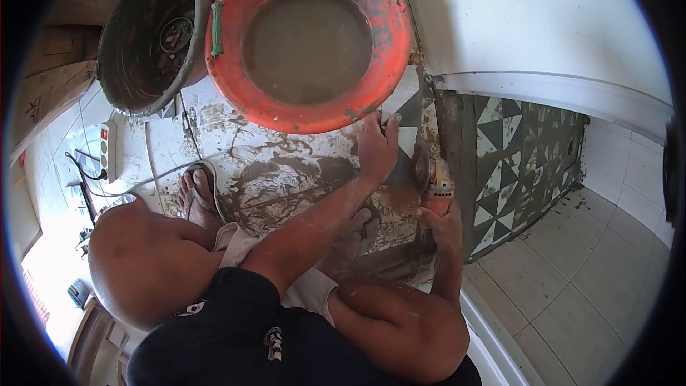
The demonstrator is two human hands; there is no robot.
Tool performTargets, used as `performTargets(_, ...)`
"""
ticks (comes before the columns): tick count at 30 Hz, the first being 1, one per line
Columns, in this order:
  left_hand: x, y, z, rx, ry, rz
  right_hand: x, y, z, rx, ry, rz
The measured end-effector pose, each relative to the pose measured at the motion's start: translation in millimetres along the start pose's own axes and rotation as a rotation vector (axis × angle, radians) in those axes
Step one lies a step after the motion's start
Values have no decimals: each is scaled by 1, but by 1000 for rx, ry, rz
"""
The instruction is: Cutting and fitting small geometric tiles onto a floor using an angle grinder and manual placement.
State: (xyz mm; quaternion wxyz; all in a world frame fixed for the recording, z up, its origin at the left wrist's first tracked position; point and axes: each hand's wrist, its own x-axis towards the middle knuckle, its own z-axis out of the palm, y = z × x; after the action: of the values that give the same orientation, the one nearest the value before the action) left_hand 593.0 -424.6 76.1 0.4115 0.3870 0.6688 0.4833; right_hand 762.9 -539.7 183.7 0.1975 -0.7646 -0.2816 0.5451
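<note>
Indoor tiling site: mud-smeared floor (250, 161), angle grinder (439, 200).

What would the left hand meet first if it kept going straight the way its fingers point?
Most likely the near rim of the red bucket, just ahead of the left hand. Depth is unclear from above, so I can't tell whether they already touch.

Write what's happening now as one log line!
Right hand: gripping angle grinder | left hand: near red bucket, grip unclear | red bucket: holds murky liquid | dark bucket: left of red bucket
</note>
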Motion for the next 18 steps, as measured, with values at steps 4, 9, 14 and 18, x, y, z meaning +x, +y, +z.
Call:
performTargets(4,0,2,1,-10,-11,14,7,11,-1,2,26,-112)
performTargets(9,2,1,0,-16,-4,15,7,1,3,54,-10,-69)
performTargets(14,1,2,-1,11,0,26,9,-4,2,16,3,-100)
performTargets(18,0,3,0,9,-18,6,12,-1,0,57,1,-61)
